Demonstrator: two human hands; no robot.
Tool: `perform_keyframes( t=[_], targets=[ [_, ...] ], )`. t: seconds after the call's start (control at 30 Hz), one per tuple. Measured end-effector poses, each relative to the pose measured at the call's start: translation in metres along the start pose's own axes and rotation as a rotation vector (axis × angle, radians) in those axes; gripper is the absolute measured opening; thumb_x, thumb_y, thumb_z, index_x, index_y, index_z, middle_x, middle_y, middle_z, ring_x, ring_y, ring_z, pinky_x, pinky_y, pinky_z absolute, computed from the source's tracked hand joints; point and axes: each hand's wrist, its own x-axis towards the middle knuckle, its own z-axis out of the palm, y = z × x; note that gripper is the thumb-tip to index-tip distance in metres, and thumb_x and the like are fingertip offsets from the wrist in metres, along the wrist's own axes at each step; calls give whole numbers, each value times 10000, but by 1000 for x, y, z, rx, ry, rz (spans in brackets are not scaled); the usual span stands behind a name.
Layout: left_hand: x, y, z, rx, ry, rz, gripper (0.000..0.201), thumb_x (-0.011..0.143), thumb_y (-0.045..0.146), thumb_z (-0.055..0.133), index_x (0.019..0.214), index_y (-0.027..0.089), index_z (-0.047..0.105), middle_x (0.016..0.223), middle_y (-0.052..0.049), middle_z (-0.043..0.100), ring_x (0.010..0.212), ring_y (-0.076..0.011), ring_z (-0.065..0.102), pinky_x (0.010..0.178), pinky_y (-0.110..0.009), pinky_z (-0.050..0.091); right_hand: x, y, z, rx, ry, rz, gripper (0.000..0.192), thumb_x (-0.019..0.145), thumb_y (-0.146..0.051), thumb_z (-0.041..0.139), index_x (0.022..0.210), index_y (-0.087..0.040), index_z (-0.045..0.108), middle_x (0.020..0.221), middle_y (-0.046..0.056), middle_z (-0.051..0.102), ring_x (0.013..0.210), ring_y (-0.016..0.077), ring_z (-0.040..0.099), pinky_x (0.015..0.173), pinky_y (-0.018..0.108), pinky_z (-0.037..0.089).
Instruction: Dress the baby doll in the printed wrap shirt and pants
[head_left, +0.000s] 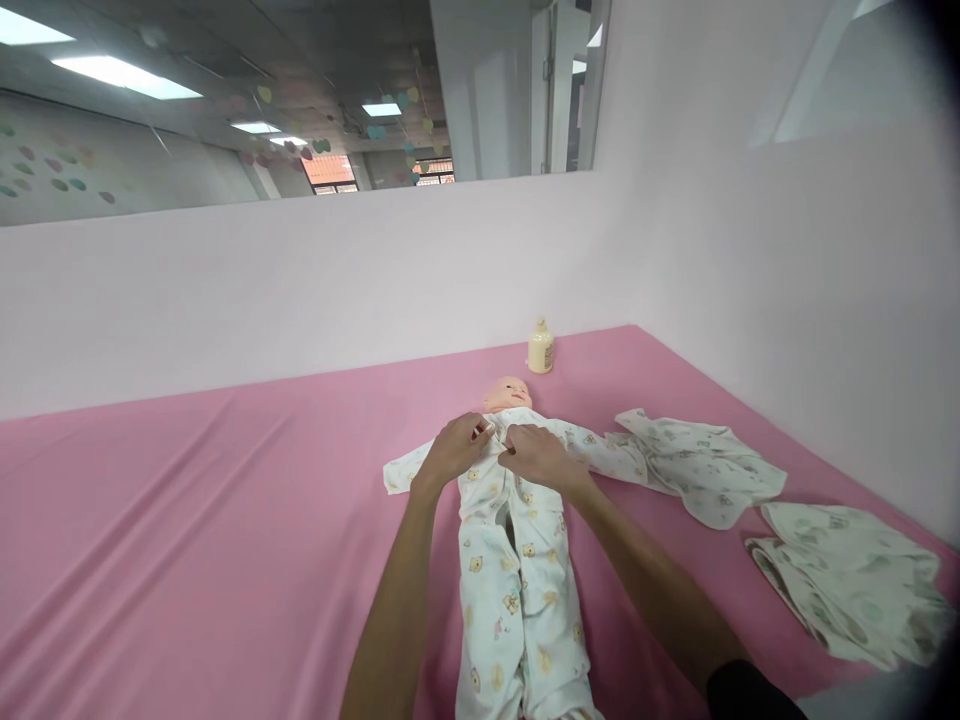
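A baby doll lies on its back, dressed in a white baby outfit printed with small bears. At its chest, my left hand has its fingers pinched on the front of the outfit near the collar. My right hand is closed beside it, its fingers gripping the same cloth a little to the right. The sleeves spread out to both sides, and the trouser legs reach toward me, with a gap open at the crotch. What exactly lies between my fingertips is too small to make out.
The pink sheet under the doll has long creases at left. A cream pump bottle stands behind the doll's head. To the right lie a crumpled printed cloth and a folded one. White walls border the back and right.
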Motion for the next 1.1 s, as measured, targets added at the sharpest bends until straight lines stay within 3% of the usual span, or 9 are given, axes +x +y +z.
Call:
perform_keyframes(
  t=[0.17, 0.27, 0.37, 0.43, 0.5, 0.63, 0.73, 0.87, 1.1],
  targets=[
    [0, 1, 1, 42, 0, -6, 231, 921, 356, 417, 780, 207, 523, 878, -21, 622, 811, -180, 558, 700, -298, 397, 1, -4, 8, -212, 65, -41, 185, 856, -152, 455, 957, -148, 610, 967, 125, 669, 854, 236, 630, 664, 298, 368],
    [-2, 2, 1, 52, -16, -45, 206, 920, 357, 416, 853, 214, 549, 874, -17, 624, 800, -179, 557, 688, -299, 398, 6, 1, 8, -262, 84, -172, 171, 840, -142, 457, 886, -151, 622, 904, 108, 676, 825, 232, 627, 654, 305, 357],
    [-5, 6, -1, 6, -37, -28, 230, 895, 371, 473, 1071, 250, 561, 922, -5, 630, 831, -178, 568, 702, -291, 414, 11, 12, 4, -240, 110, -223, 131, 817, -159, 469, 770, -161, 591, 812, 81, 661, 734, 200, 593, 613, 305, 313],
    [-9, 11, -5, -18, -58, 28, 237, 884, 392, 498, 1055, 253, 583, 976, -15, 624, 889, -183, 570, 726, -289, 426, 15, 19, 2, -165, 128, -215, 108, 797, -180, 489, 713, -168, 555, 762, 61, 635, 680, 171, 546, 587, 299, 282],
    [-12, 17, -9, -10, -83, 55, 218, 887, 408, 485, 897, 226, 605, 958, -30, 612, 893, -188, 566, 718, -291, 429, 18, 27, 1, -17, 114, -221, 138, 788, -219, 510, 657, -177, 511, 698, 30, 587, 633, 142, 486, 562, 287, 261],
    [-17, 24, -16, 38, -156, 46, 270, 849, 427, 527, 701, 201, 526, 810, -22, 553, 784, -179, 538, 638, -284, 391, 24, 43, 1, 449, -100, -236, 157, 795, -297, 527, 689, -182, 534, 634, -24, 512, 565, 104, 419, 523, 246, 280],
    [-16, 24, -13, 115, -190, 50, 349, 820, 415, 559, 620, 190, 381, 747, -11, 494, 726, -167, 492, 590, -282, 330, 28, 52, 3, 698, -219, -200, 136, 787, -291, 519, 796, -176, 591, 663, -30, 532, 546, 94, 425, 511, 228, 308],
    [-13, 21, -5, 232, -141, 89, 345, 878, 318, 453, 617, 184, 271, 710, -20, 485, 693, -168, 463, 596, -304, 288, 31, 54, 5, 770, -240, -214, 145, 768, -272, 546, 817, -164, 629, 673, -25, 541, 566, 94, 426, 529, 224, 325],
    [-14, 18, -5, 226, -134, 162, 330, 917, 277, 376, 612, 186, 287, 723, -34, 501, 700, -180, 481, 617, -308, 312, 29, 53, 1, 803, -265, -280, 118, 776, -253, 584, 829, -169, 648, 710, -27, 542, 614, 97, 430, 574, 233, 340]
  ],
)
